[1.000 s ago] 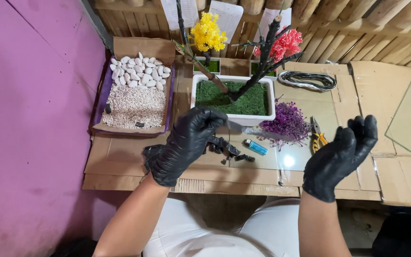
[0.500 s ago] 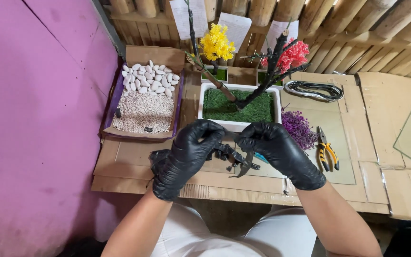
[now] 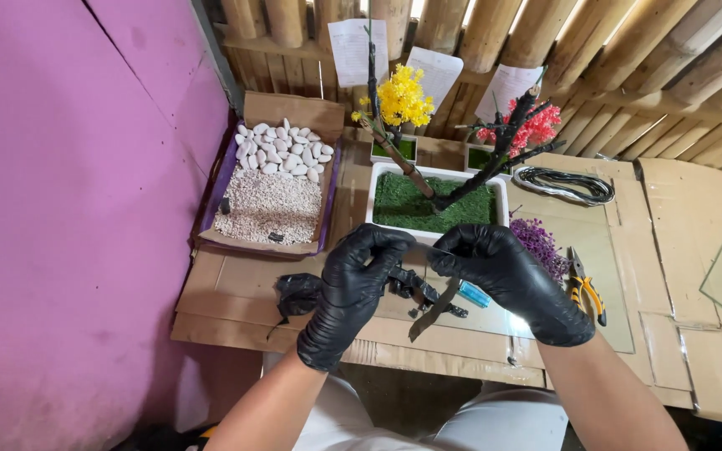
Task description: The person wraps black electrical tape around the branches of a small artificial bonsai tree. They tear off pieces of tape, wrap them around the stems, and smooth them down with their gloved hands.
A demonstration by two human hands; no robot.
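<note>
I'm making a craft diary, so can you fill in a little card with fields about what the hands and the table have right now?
left hand: black glove, pinching a dark twig piece
right hand: black glove, gripping the same piece from the other side
white planter: green moss, forked branch with yellow flowers and red flowers
cardboard box: white pebbles over pale gravel
near right hand: purple sprig, blue lighter, yellow-handled pliers, coiled wire

Box (image 3: 271,209): holds white stones above, fine gravel below.
Planter (image 3: 436,205): white, green moss, dark branches.
Wire coil (image 3: 566,185): right of planter.
Pliers (image 3: 585,288): yellow-handled, on bench (image 3: 236,288).
Lighter (image 3: 475,295): blue, flat.
</note>
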